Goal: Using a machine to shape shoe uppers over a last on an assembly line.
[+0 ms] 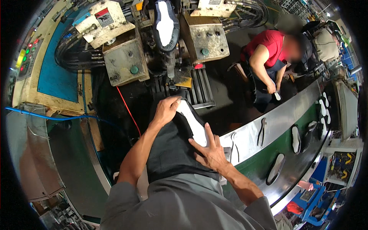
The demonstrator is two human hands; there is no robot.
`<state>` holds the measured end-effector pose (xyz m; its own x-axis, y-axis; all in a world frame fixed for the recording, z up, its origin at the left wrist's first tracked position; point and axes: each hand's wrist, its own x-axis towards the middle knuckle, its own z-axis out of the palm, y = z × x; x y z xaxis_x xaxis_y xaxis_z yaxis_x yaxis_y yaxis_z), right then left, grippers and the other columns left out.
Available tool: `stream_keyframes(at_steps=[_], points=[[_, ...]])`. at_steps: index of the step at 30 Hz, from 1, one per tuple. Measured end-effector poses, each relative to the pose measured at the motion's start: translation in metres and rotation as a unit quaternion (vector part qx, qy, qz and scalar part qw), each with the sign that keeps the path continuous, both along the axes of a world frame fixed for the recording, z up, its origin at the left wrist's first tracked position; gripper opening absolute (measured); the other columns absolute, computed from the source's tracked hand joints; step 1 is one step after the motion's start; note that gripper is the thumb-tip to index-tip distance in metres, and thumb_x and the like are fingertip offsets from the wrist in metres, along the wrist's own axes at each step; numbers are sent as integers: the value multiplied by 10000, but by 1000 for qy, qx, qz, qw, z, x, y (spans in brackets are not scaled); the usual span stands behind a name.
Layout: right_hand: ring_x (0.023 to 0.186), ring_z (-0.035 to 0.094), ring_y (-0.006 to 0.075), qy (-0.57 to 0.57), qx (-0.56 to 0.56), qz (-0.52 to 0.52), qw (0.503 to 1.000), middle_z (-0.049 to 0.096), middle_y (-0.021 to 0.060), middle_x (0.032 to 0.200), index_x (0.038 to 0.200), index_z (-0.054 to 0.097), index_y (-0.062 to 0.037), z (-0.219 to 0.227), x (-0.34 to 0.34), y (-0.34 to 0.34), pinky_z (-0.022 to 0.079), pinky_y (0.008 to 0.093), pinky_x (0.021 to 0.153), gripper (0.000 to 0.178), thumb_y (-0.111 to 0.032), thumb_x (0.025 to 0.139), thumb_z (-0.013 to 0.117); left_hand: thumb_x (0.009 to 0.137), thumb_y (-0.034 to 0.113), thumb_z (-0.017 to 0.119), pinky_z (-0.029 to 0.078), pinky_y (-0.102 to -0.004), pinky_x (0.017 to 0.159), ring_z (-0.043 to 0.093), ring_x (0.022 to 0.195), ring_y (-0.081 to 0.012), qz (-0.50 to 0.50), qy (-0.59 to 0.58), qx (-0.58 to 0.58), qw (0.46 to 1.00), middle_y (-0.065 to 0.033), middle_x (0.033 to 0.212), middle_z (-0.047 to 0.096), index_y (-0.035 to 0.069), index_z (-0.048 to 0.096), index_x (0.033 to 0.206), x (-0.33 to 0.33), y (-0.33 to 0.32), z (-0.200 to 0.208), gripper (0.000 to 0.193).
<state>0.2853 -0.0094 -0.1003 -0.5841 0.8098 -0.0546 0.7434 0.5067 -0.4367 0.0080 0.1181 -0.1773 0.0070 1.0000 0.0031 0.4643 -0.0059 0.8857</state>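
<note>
A dark shoe upper with a white insole board lies bottom up across my dark-clad lap. My left hand is closed around its far end, fingertips pressed at the edge of the white board. At the near end my right hand straddles the shoe, thumb on one side and index finger stretched along the other. Beside that hand, two pincers lie on the metal rail: one dark, one pale. The shoe's underside is hidden against my lap.
Ahead stands a machine with another white-bottomed shoe clamped upright. To the right, a green conveyor carries several shoes and soles. A co-worker in red bends over a shoe beyond it. A blue hose crosses at left.
</note>
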Motion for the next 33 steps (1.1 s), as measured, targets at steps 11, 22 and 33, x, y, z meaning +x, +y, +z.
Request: stream_keyframes(at_steps=[11, 22, 33], points=[[1239, 614, 460, 45, -79, 13, 996, 159, 306, 1790, 1444, 746, -333, 10, -4, 38, 573, 525, 1053, 656, -295, 808, 902, 1152, 360, 564, 543, -421, 970, 693, 1182, -259, -82, -61, -171, 980, -125, 1325, 752, 28, 669, 1477, -35, 21, -30, 476], [1576, 373, 575, 111, 36, -135, 984, 221, 406, 1737, 1346, 800, -123, 82, 12, 98, 395, 566, 1264, 615, -135, 741, 909, 1070, 655, 621, 432, -464, 1228, 623, 1337, -271, 29, -554, -81, 828, -137, 1507, 648, 109, 471, 1651, -107, 232, 113, 812], [1532, 421, 582, 153, 186, -42, 970, 264, 412, 1704, 1468, 733, -246, 137, -84, 257, 428, 564, 1246, 686, -212, 799, 881, 1035, 412, 712, 559, -449, 1137, 639, 1376, -296, -130, -597, 66, 789, -177, 1589, 563, 57, 236, 1748, -127, 164, 144, 928]])
